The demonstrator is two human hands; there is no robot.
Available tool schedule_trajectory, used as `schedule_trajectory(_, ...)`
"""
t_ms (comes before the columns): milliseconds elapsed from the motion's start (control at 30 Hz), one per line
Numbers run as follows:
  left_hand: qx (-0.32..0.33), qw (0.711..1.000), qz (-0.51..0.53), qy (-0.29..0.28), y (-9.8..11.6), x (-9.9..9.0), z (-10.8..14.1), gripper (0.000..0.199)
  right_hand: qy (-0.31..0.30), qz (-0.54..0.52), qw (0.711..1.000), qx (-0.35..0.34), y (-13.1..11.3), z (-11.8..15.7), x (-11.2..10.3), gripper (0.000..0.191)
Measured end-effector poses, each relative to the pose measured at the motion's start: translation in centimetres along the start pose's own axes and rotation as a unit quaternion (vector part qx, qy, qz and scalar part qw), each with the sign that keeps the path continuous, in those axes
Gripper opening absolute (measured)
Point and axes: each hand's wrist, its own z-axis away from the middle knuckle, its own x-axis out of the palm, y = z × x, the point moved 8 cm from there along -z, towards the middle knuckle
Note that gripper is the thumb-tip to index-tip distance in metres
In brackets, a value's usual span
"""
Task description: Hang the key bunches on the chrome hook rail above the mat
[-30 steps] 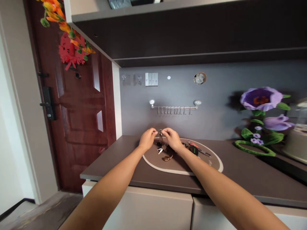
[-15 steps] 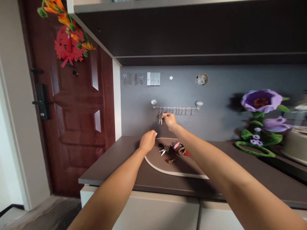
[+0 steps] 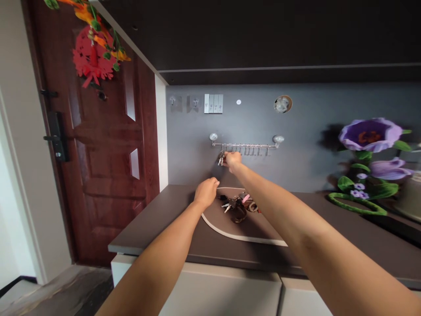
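Keys [image 3: 220, 160] have risen to the rail [image 3: 253, 145], right hand [image 3: 233, 160] pinching them, left hand [image 3: 206, 192] closed, panel [image 3: 213, 104] markings unreadable.

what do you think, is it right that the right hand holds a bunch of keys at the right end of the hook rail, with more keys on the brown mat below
Not quite: the end is wrong. The head view shows the right hand holding the bunch of keys at the left end of the hook rail, with more keys on the brown mat below.
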Motion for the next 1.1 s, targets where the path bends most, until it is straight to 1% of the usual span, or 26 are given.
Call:
schedule_trajectory(200,-0.001,1.000,-0.010,-0.005,-0.2,0.2,-0.1,0.027,-0.001,0.001,1.000,0.017,0.5,0.4,-0.1,0.010)
schedule_trajectory(333,-0.002,1.000,-0.012,-0.012,-0.5,0.4,-0.1,0.026,-0.024,0.004,1.000,0.014,1.0,0.6,0.1,0.012)
schedule_trajectory(533,-0.026,0.999,0.024,-0.032,-1.0,0.9,-0.2,0.018,-0.053,0.012,0.998,0.006,1.5,0.7,-0.2,0.015)
schedule_trajectory(667,-0.002,0.999,0.028,-0.043,-1.0,1.4,-0.2,0.014,-0.076,0.021,0.997,0.005,1.7,1.0,-0.7,0.015)
schedule_trajectory(800,0.021,0.997,0.032,-0.068,-0.9,2.1,-0.1,0.012,-0.074,0.061,0.995,-0.020,1.5,1.8,-1.8,0.010)
schedule_trajectory(867,0.035,0.995,0.025,-0.088,-0.7,2.5,0.0,0.012,-0.074,0.078,0.994,-0.030,1.4,2.4,-2.3,0.007)
schedule_trajectory(967,0.047,0.992,0.014,-0.114,-0.7,3.2,0.2,0.015,-0.092,0.078,0.992,-0.024,1.7,3.5,-2.8,0.011)
schedule_trajectory(1100,0.053,0.990,0.030,-0.128,-0.7,3.8,0.3,0.020,-0.124,0.084,0.988,-0.019,2.5,5.2,-3.6,0.013)
